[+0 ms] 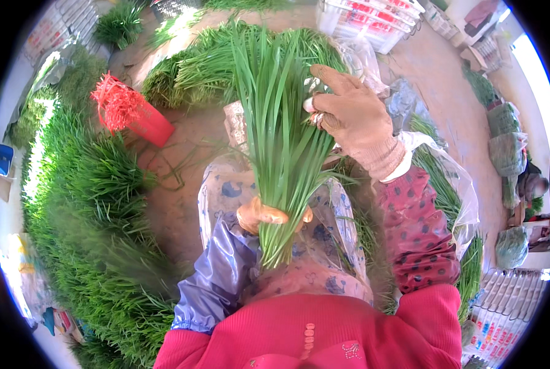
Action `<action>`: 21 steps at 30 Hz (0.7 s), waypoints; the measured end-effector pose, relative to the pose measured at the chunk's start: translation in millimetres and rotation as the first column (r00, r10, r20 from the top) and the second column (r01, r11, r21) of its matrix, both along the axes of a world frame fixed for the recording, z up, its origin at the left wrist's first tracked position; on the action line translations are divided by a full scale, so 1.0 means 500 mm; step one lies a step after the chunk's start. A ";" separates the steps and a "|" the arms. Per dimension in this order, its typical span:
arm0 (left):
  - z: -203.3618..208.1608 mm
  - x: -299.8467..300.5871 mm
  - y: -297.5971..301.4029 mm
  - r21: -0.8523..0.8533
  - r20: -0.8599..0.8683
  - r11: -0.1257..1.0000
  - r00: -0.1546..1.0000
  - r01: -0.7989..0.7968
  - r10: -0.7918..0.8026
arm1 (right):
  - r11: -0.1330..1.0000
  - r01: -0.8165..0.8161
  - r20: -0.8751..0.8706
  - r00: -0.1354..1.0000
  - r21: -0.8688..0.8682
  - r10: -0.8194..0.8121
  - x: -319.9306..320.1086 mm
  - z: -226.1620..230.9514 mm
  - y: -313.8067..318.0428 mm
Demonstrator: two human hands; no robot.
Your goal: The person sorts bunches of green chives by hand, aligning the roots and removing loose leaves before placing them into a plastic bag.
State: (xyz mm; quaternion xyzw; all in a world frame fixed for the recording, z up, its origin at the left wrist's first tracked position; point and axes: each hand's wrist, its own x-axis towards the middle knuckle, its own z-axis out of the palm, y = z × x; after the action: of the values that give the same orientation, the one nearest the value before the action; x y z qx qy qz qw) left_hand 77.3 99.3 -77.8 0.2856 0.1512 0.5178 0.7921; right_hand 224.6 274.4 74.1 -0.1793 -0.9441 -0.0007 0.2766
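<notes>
A bunch of garlic chives [272, 117], with long flat green leaves, stands upright in front of my chest. My left hand [263, 215], in an orange-tan glove, is wrapped round its lower part. At the upper right side of the leaves is my right hand [356, 114], in a brown knitted glove with bare fingertips showing. Its index finger reaches out while the other fingertips close together against the leaf edge; what they pinch is too small to make out. A clear apron with blue prints [226, 184] covers my lap beneath the bunch.
Piled garlic chives [90, 203] line the left side, with more bundles [195, 71] ahead. A red container of red ties [149, 123] stands front left. White crates [370, 21] are at the far right, a plastic sheet [462, 184] beside my right arm. Wrapped bundles [507, 150] lie further right.
</notes>
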 end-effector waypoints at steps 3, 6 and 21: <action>-0.005 0.002 -0.001 0.003 -0.006 1.000 1.000 -0.003 0.003 | 0.996 -0.091 -0.083 0.992 0.002 0.091 0.007 -0.008 0.006; 0.000 -0.001 -0.002 -0.017 0.041 1.000 0.999 0.012 -0.011 | 0.981 -0.011 0.070 0.998 0.193 -0.002 0.002 0.009 -0.005; -0.023 -0.001 -0.019 -0.039 0.167 0.998 0.985 0.044 -0.037 | 0.956 0.079 -0.150 0.988 0.283 -0.038 0.087 0.079 0.023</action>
State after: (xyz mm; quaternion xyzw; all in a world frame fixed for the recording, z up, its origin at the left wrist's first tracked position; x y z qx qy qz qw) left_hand 76.8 89.6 -89.1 0.2276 0.0900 0.5203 0.8181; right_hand 268.2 286.1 113.5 -0.1646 -0.9060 -0.1334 0.3664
